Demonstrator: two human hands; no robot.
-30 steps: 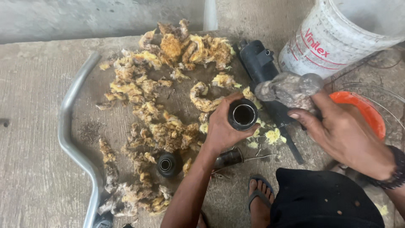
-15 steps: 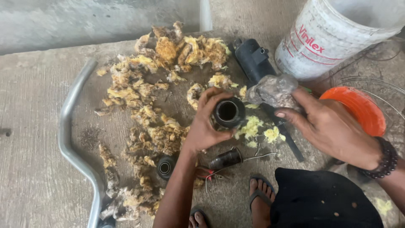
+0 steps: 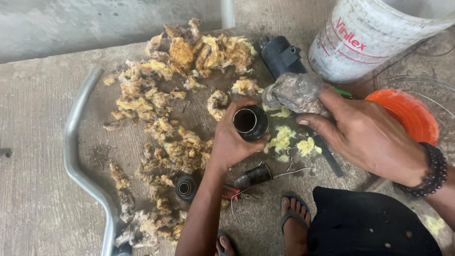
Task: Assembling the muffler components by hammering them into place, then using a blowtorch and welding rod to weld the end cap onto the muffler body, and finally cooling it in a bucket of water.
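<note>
Gripping the black tube [image 3: 250, 123] in left-hand fingers [image 3: 239, 105], open end up

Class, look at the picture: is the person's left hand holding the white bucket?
No, the left hand grips a short dark tube, while the white bucket stands untouched.

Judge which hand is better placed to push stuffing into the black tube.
Right, probably. The right hand grips a grey wad just beside the open mouth of the tube; the left hand is wrapped around that tube, holding it upright.
</note>
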